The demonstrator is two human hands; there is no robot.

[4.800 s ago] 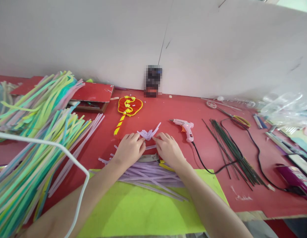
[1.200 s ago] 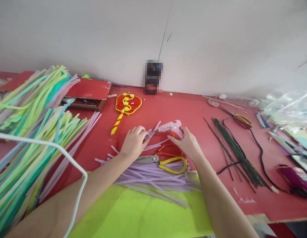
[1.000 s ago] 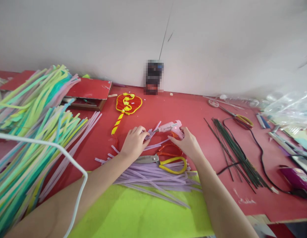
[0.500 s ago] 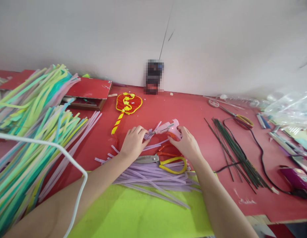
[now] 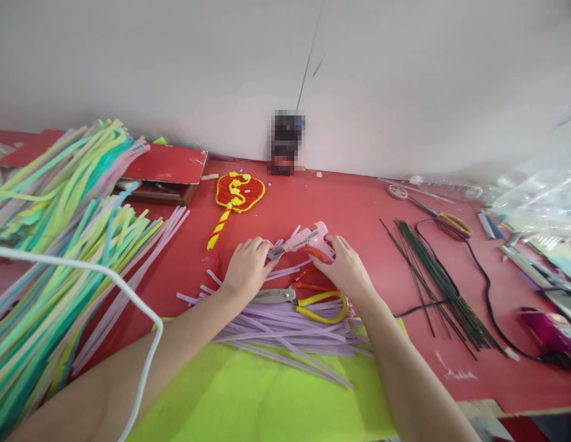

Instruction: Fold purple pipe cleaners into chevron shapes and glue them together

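My right hand (image 5: 343, 270) grips a pink hot glue gun (image 5: 308, 238), its nozzle pointing left at a small folded lilac pipe-cleaner piece (image 5: 277, 248). My left hand (image 5: 247, 267) is curled over that lilac piece and presses it to the red table (image 5: 341, 202). Just in front of both hands lie scissors with yellow and orange handles (image 5: 313, 298) on a loose pile of lilac pipe cleaners (image 5: 285, 325). The pile partly rests on a lime green felt sheet (image 5: 248, 399).
A big heap of green, yellow and teal pipe cleaners (image 5: 59, 245) fills the left. A red and yellow fan ornament (image 5: 237, 196) lies behind the hands. Green wire stems (image 5: 433, 282), the gun's black cord (image 5: 479, 294), other scissors (image 5: 439, 216) and plastic bags (image 5: 538, 202) lie at the right.
Nearly five seconds ago both hands pinched the lilac piece and the glue gun lay on the table. My right hand has since picked it up and tilted its nozzle onto the piece.
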